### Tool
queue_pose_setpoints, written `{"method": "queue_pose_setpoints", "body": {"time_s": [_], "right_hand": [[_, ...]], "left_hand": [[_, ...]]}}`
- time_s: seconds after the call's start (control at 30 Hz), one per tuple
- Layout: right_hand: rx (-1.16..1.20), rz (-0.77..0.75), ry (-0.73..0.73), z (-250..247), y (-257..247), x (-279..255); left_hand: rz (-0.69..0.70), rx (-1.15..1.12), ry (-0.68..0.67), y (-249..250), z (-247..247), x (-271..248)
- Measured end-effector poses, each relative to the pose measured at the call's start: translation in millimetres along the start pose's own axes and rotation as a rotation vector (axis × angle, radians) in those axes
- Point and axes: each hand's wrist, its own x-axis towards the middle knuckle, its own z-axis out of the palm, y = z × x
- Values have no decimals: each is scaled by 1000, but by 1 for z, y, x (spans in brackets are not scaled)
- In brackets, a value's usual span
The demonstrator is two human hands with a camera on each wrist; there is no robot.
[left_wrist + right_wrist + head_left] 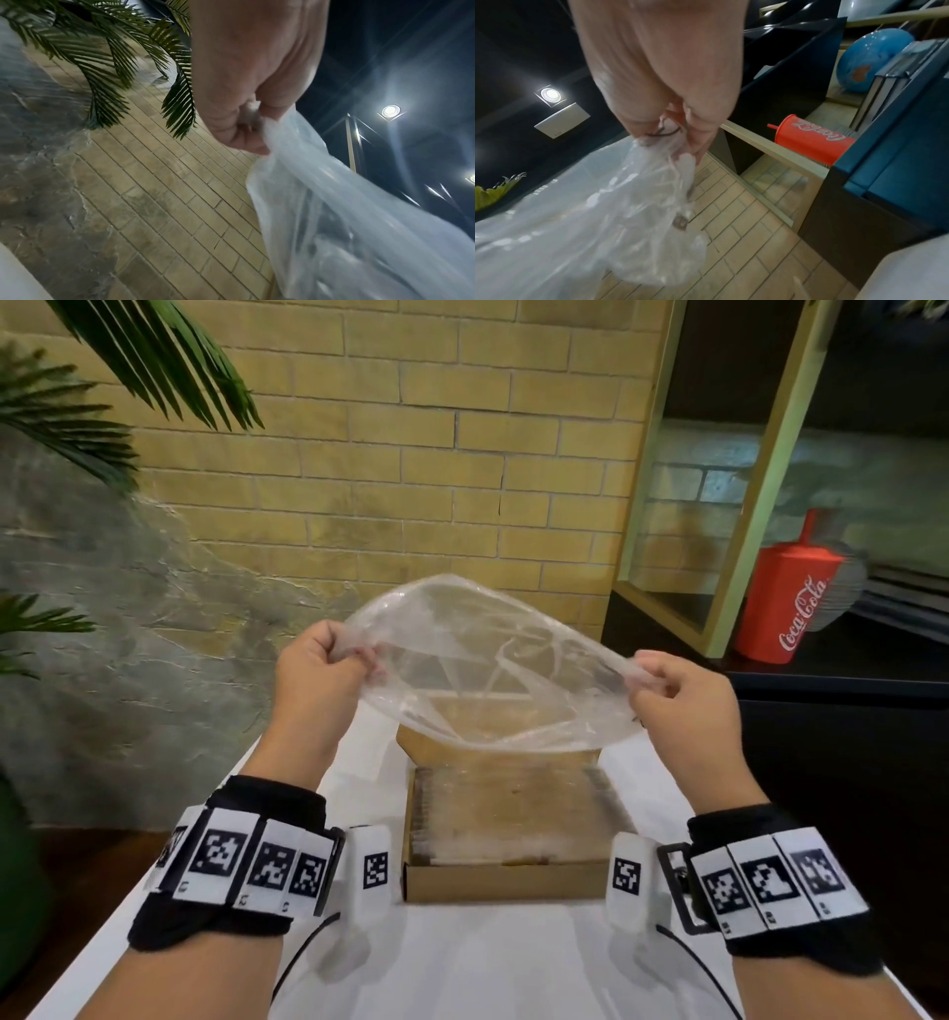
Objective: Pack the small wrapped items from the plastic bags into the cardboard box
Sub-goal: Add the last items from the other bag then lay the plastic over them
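Note:
A clear plastic bag (488, 660) is stretched in the air between both hands, above the far end of the cardboard box (506, 880). My left hand (328, 660) pinches the bag's left edge, and my right hand (672, 680) pinches its right edge. The bag looks empty. The open box lies on the white table (462, 963) and holds rows of small clear-wrapped items (513, 809). In the left wrist view my left hand (246, 123) grips the bag (347, 223). The right wrist view shows my right hand (680, 134) holding bunched plastic bag (628, 213).
A brick wall (411, 454) stands behind the table. Palm leaves (102, 377) hang at the left. A dark shelf unit at the right carries a red Coca-Cola cup (791, 603). Cables from the wrist cameras trail over the near part of the table.

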Motion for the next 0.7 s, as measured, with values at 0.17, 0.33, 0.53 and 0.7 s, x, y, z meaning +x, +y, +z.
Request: {"method": "queue_pose_setpoints", "body": {"time_s": [0.17,0.33,0.53,0.7], "right_hand": [[-10,61,201,-10,4,3],[394,309,-51,-11,4,9],[598,282,-186,-16,15,11],[775,224,-202,-19,20,11]], "left_hand": [[83,137,283,0,-10,5],[-28,154,69,2,-4,4],[-49,29,-237,2,-11,3],[-111,-220,-416,9,-23,0]]}}
